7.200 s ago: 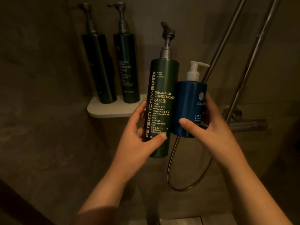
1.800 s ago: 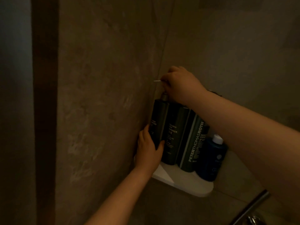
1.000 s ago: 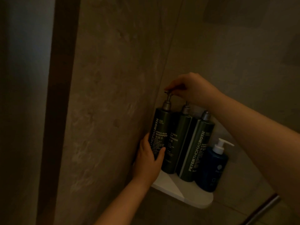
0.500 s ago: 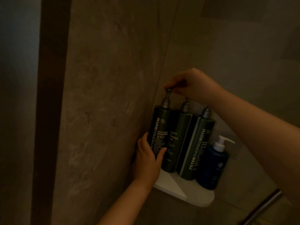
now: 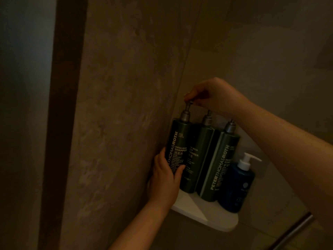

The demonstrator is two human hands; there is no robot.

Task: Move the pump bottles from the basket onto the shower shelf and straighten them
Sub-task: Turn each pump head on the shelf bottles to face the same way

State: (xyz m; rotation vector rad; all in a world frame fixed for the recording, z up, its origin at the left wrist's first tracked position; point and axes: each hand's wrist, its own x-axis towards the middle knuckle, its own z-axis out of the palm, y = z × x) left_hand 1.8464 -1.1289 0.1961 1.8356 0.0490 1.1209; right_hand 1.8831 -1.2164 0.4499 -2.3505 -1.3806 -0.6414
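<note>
Three tall dark green pump bottles and one short blue bottle stand in a row on the white corner shelf point(image 5: 212, 218). The leftmost is the shampoo bottle point(image 5: 177, 141), then the cleanser bottle point(image 5: 197, 159), then the conditioner bottle point(image 5: 220, 163). The blue bottle point(image 5: 237, 188) with a white pump is at the right end. My left hand point(image 5: 164, 179) wraps the lower body of the shampoo bottle. My right hand point(image 5: 212, 96) pinches that bottle's pump head from above. My right forearm hides the other pump heads.
The shelf sits in the corner of two brown stone walls point(image 5: 126, 105). A dark vertical door frame point(image 5: 63, 105) stands at the left. A metal shower pipe point(image 5: 292, 231) runs diagonally at the lower right. No basket is in view.
The two bottles I held in the air at first now stand on the shelf. Over the last second both hands have stayed on the shampoo bottle, with only slight shifting.
</note>
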